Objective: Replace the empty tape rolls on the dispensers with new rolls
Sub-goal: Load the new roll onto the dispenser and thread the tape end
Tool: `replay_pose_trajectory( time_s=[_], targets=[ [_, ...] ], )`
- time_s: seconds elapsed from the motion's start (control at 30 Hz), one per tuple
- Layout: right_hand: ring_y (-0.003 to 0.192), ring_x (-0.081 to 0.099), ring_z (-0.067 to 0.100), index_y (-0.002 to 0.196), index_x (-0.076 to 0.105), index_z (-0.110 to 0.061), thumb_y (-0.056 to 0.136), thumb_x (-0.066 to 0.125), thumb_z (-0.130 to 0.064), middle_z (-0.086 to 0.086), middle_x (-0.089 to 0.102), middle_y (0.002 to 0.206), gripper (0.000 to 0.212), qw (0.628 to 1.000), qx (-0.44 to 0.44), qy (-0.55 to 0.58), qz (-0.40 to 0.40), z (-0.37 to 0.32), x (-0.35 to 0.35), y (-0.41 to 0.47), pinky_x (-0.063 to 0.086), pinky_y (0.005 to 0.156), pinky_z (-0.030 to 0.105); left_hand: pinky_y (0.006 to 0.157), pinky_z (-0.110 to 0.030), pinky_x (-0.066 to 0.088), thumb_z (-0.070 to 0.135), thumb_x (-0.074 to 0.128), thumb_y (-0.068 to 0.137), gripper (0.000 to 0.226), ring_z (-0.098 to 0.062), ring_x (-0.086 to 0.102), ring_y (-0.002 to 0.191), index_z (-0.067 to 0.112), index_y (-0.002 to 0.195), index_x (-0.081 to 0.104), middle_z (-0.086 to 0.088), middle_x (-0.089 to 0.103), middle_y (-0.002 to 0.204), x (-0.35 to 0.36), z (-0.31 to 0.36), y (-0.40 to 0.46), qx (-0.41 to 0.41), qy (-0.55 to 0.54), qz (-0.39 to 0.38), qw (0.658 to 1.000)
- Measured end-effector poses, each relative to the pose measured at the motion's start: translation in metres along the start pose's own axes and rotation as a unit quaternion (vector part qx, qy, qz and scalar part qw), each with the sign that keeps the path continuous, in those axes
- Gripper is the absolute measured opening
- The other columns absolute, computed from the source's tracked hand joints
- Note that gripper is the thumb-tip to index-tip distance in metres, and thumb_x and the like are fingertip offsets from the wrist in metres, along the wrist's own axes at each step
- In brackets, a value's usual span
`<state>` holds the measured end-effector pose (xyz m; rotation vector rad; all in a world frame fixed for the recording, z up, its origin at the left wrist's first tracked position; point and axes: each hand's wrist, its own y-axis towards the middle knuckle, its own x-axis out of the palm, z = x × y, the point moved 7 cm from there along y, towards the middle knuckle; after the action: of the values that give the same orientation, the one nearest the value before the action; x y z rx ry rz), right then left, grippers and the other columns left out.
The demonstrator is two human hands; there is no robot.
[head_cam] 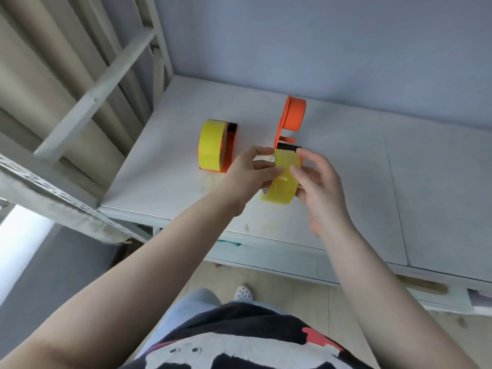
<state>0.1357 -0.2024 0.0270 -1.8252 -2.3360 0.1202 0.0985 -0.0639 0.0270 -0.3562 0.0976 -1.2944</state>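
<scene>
A yellow translucent tape roll [282,179] is held above the white table [372,182] between both hands. My left hand [250,171] pinches its left side and top edge. My right hand [319,179] grips its right side. Just behind the roll stands an orange dispenser [291,115] with a bare orange hub and a black part at its base, partly hidden by the roll. To the left lies a second orange dispenser [229,145] carrying a full yellow roll [212,144].
A white metal shelf frame [87,102] rises at the left of the table. A grey wall runs along the back. The table's front edge [266,243] is near my body, with drawers beneath it and floor below.
</scene>
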Motion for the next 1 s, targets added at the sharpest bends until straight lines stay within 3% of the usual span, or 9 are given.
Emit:
replay_pose_trajectory(
  time_s=[0.07, 0.2, 0.3, 0.4, 0.5, 0.57, 0.67, 0.77, 1.0],
  targets=[
    [0.089, 0.069, 0.023, 0.111, 0.063, -0.022, 0.087, 0.062, -0.002, 0.010, 0.072, 0.103, 0.031, 1.000, -0.002, 0.004, -0.012, -0.006, -0.007, 0.007, 0.057, 0.080, 0.042, 0.092, -0.048, 0.052, -0.002, 0.064, 0.085, 0.037, -0.030, 0.063, 0.089, 0.003, 0.120, 0.054, -0.020, 0.066, 0.102, 0.009, 0.003, 0.011, 0.006, 0.004, -0.008, 1.000],
    [0.073, 0.070, 0.015, 0.114, 0.066, -0.015, 0.085, 0.064, 0.000, 0.010, 0.071, 0.094, 0.034, 0.998, 0.025, 0.032, 0.043, -0.013, -0.037, 0.027, 0.058, 0.067, 0.027, 0.090, -0.037, 0.056, 0.002, 0.064, 0.086, 0.035, -0.031, 0.066, 0.100, -0.001, 0.120, 0.057, -0.025, 0.061, 0.117, 0.024, 0.012, 0.037, 0.007, 0.030, -0.019, 0.999],
    [0.068, 0.071, 0.011, 0.117, 0.066, -0.010, 0.084, 0.064, -0.001, 0.008, 0.071, 0.093, 0.033, 0.993, 0.061, 0.057, 0.086, -0.013, -0.056, 0.046, 0.057, 0.065, 0.024, 0.098, -0.042, 0.051, 0.019, 0.067, 0.086, 0.049, -0.027, 0.060, 0.111, 0.007, 0.130, 0.049, -0.011, 0.054, 0.122, 0.021, 0.027, 0.069, 0.017, 0.059, 0.049, 0.997],
    [0.064, 0.070, 0.008, 0.117, 0.064, -0.005, 0.085, 0.064, -0.001, 0.007, 0.070, 0.091, 0.032, 0.984, 0.091, 0.098, 0.118, -0.013, -0.063, 0.063, 0.058, 0.060, 0.021, 0.102, -0.037, 0.043, 0.033, 0.059, 0.091, 0.055, -0.024, 0.053, 0.116, 0.009, 0.138, 0.041, -0.008, 0.052, 0.129, 0.020, 0.046, 0.103, 0.015, 0.078, 0.098, 0.992],
    [0.064, 0.068, 0.010, 0.117, 0.064, -0.002, 0.086, 0.064, -0.001, 0.008, 0.068, 0.089, 0.032, 0.977, 0.105, 0.129, 0.132, -0.014, -0.062, 0.079, 0.057, 0.055, 0.021, 0.080, -0.033, 0.050, 0.037, 0.051, 0.095, 0.052, -0.024, 0.060, 0.094, 0.000, 0.131, 0.048, -0.014, 0.062, 0.107, 0.026, 0.050, 0.133, -0.011, 0.114, 0.096, 0.989],
    [0.066, 0.068, 0.012, 0.116, 0.064, -0.001, 0.085, 0.064, 0.000, 0.009, 0.068, 0.088, 0.031, 0.973, 0.109, 0.145, 0.140, -0.015, -0.059, 0.088, 0.058, 0.056, 0.022, 0.055, -0.026, 0.038, 0.036, 0.049, 0.096, 0.040, -0.019, 0.049, 0.067, 0.001, 0.114, 0.057, -0.004, 0.054, 0.079, 0.027, 0.046, 0.137, -0.014, 0.141, 0.088, 0.986],
    [0.071, 0.068, 0.015, 0.109, 0.066, -0.003, 0.084, 0.066, -0.001, 0.009, 0.069, 0.087, 0.025, 0.970, 0.113, 0.149, 0.153, -0.015, -0.056, 0.100, 0.060, 0.065, 0.027, 0.068, -0.027, 0.039, 0.030, 0.048, 0.097, 0.026, -0.017, 0.047, 0.069, 0.011, 0.102, 0.064, 0.000, 0.052, 0.072, 0.026, 0.034, 0.133, 0.023, 0.160, 0.070, 0.984],
    [0.069, 0.069, 0.016, 0.090, 0.067, -0.007, 0.082, 0.069, -0.002, 0.010, 0.069, 0.086, 0.010, 0.970, 0.111, 0.149, 0.156, -0.018, -0.050, 0.106, 0.060, 0.066, 0.029, 0.074, -0.034, 0.041, 0.027, 0.049, 0.093, 0.020, -0.020, 0.047, 0.073, 0.017, 0.080, 0.059, -0.007, 0.052, 0.076, 0.024, 0.020, 0.124, 0.074, 0.155, 0.033, 0.985],
    [0.059, 0.067, 0.009, 0.081, 0.065, -0.010, 0.085, 0.068, -0.006, 0.006, 0.068, 0.080, 0.006, 0.979, 0.091, 0.106, 0.146, -0.025, -0.042, 0.111, 0.057, 0.057, 0.023, 0.068, -0.032, 0.026, 0.033, 0.047, 0.088, 0.040, -0.017, 0.032, 0.067, -0.007, 0.082, 0.047, -0.006, 0.037, 0.070, 0.022, -0.004, 0.102, 0.120, 0.169, -0.093, 0.974]
  ],
)
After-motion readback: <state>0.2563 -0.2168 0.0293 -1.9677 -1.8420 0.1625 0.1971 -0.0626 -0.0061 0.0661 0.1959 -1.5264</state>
